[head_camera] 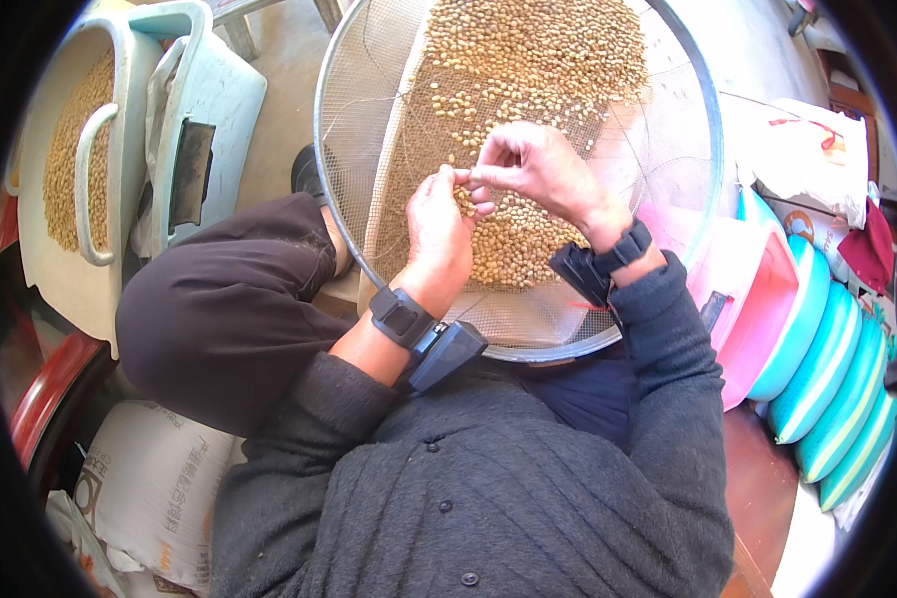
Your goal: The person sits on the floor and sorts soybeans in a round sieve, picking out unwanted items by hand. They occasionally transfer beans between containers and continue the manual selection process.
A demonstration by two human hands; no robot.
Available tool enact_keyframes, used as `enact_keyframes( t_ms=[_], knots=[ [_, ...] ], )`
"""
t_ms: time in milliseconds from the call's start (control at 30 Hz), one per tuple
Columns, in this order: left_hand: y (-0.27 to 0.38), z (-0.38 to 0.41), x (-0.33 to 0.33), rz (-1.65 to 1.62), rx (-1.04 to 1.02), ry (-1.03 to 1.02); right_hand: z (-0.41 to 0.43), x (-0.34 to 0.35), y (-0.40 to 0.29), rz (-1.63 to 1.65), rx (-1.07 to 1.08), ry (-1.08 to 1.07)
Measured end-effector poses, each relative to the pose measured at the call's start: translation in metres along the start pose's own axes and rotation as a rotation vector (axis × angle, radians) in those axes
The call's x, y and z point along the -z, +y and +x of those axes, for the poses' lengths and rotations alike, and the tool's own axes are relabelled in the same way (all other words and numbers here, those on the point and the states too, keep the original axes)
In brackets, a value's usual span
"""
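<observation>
A round wire-mesh sieve [344,149] with a metal rim lies before me. Tan beans [538,45] cover its far part in a thick layer, and a second pile of beans [508,254] lies nearer to me. Above the mesh my left hand [445,217] cups several beans [463,200] in its curled fingers. The thumb and forefinger of my right hand [534,176] pinch together right at the left fingertips. Whether a bean sits in that pinch is too small to tell. Both wrists wear black straps with small dark devices.
To the left, a pale tub with a handle [96,187] holds more beans, beside a light blue plastic container [232,105]. A white printed sack [157,486] lies at lower left. On the right are a pink plastic basin [755,321] and several turquoise striped bundles [822,351].
</observation>
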State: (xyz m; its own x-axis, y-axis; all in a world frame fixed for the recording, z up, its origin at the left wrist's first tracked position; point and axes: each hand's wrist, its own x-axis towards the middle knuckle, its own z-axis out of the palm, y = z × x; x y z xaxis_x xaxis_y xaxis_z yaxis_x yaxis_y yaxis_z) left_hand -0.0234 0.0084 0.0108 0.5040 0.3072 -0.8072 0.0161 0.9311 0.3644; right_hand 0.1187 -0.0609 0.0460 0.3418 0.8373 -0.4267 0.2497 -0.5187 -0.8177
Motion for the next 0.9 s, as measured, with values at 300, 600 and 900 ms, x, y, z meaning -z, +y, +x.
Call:
enact_keyframes(
  t_ms=[300, 600, 900],
  knots=[
    [-0.002, 0.003, 0.003, -0.006, -0.016, -0.016, -0.006, -0.009, 0.003, -0.456, 0.257, -0.033],
    [-0.003, 0.002, 0.002, -0.011, 0.004, -0.030, 0.028, -0.009, 0.051, -0.802, 0.159, 0.423],
    [-0.005, 0.000, 0.002, 0.011, 0.024, -0.090, -0.009, 0.016, 0.059, -0.366, 0.085, 0.444]
  ],
)
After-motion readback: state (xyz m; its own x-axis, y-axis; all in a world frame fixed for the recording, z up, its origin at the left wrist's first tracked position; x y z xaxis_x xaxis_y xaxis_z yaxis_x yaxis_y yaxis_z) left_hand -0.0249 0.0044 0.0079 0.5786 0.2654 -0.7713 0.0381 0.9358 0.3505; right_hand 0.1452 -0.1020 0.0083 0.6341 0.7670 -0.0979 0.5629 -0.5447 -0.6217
